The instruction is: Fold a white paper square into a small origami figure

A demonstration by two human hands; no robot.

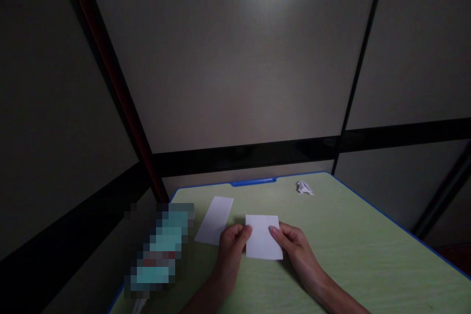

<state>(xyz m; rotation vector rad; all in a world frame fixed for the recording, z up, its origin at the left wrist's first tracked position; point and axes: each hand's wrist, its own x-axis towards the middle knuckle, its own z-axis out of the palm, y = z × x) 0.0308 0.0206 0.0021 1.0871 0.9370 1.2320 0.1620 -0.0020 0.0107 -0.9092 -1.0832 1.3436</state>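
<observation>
Between my two hands is a small, nearly square white piece of paper point(263, 243), held a little above the table. My left hand point(232, 243) pinches its left edge, thumb on top and fingers curled behind. On the opposite edge, my right hand point(292, 241) grips in the same way, with the thumb lying on the paper's face. A longer white paper strip point(215, 218) lies flat on the table just beyond my left hand, which covers its near corner. Farther back to the right sits a folded white paper figure point(304, 188).
The light green table point(353, 245) has a blue edge and a blue handle or tray point(253, 182) at its far side. A pixelated teal object point(162, 250) stands at the left. Dark-banded wall panels point(243, 68) rise behind the table.
</observation>
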